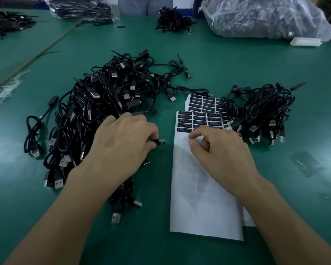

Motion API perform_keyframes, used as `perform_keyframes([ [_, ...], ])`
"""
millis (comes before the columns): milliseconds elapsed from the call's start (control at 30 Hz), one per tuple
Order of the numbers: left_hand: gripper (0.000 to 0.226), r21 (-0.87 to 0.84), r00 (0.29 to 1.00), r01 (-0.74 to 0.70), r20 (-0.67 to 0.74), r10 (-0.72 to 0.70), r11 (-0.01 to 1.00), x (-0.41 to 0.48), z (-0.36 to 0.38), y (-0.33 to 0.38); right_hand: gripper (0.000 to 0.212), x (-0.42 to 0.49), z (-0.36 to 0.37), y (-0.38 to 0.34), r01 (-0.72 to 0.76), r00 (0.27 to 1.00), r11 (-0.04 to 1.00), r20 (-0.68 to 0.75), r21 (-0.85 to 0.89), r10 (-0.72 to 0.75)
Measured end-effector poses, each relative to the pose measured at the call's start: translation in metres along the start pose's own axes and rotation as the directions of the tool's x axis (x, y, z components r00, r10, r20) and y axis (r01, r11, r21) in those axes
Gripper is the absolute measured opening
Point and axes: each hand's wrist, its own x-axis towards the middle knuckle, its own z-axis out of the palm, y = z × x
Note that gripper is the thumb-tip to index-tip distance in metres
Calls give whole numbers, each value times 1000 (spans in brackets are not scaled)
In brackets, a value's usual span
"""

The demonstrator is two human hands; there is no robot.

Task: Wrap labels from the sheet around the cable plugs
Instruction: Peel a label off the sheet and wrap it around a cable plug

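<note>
Head view looks down on a green table point(275, 64) where both bare hands work side by side. The left hand point(122, 142) lies palm down at the near edge of a large pile of black USB cables point(96, 100), its fingers curled around one cable plug point(160, 142), whose tip pokes out to the right, clear of the label sheet point(204, 197). That white sheet lies just right of the plug, its near part stripped bare and rows of black labels point(200, 119) left at its far end. The right hand point(220, 152) rests on the sheet with its fingers bent, thumb and forefinger tips close together at the lowest row of labels; I cannot tell whether a label is caught between them. A second sheet point(204, 103) of labels lies partly under the first, farther from the person. To its right, touching the sheets' edge, sits a smaller heap of cables point(262, 111). Along the far edge stand a clear plastic bag point(266, 18) stuffed with cables, another bag point(80, 8) at the left, and a small dark bundle point(172, 20) between them.
</note>
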Motion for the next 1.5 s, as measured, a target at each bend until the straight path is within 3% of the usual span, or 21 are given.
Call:
perform_keyframes([
  [67,10,-65,985,-17,-171,6,998,0,0,4,13,0,0,0,9,1000,1000,9,-19,-9],
  [133,11,-140,930,-53,-367,-3,989,-2,-3,8,14,0,1,0,16,1000,999,12,-39,-16],
  [200,10,-182,879,-78,-476,-19,980,-2,-3,11,15,1,1,0,15,1000,998,14,-55,-14],
  [333,11,-154,944,-63,-329,9,986,0,3,11,17,0,3,2,24,1000,999,17,-45,-23],
  [433,39,-61,989,14,-147,-22,998,3,9,11,16,0,6,3,15,1000,999,-1,-46,-15],
  [533,62,-27,981,86,-173,-89,996,9,10,14,15,0,8,4,12,1000,998,-18,-58,-13],
  [700,19,59,967,112,-235,-95,992,34,8,14,17,1,10,6,24,999,996,-20,-84,-26],
  [833,41,291,994,90,-84,-68,952,66,6,10,16,1,10,5,29,999,996,-28,-79,-31],
  [967,30,444,995,84,12,-99,892,84,9,5,16,1,11,6,32,999,997,-25,-67,-34],
  [1233,15,424,995,92,-76,-66,901,92,15,-14,16,1,11,7,18,999,998,-28,-57,-19],
  [1433,30,192,933,163,-349,-88,968,81,22,-19,17,1,11,7,8,1000,999,-10,-46,-8],
  [1500,17,72,888,161,-446,-113,984,78,23,-21,17,1,11,7,10,1000,999,-8,-47,-10],
])
